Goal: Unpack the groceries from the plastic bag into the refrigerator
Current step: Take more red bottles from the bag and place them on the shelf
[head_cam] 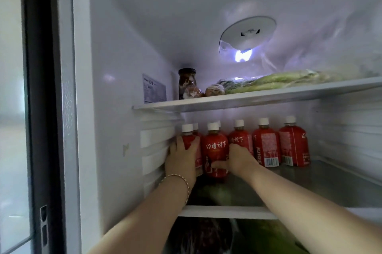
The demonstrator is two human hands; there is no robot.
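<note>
Both my arms reach into the open refrigerator, onto its middle glass shelf (330,183). Several red-labelled bottles with white caps stand there in a row. My left hand (182,158) wraps around the leftmost bottle (189,137) beside the left wall. My right hand (237,160) grips the lower part of the second bottle (215,150), thumb across its front. Two more bottles (266,146) (294,144) stand free to the right. The plastic bag is out of view.
The upper shelf (248,98) holds a dark jar (187,83), wrapped food and bagged green vegetables (279,82). A round lamp cover (248,34) sits on the back wall. Green produce lies below the middle shelf. A dark door frame (39,108) runs down the left.
</note>
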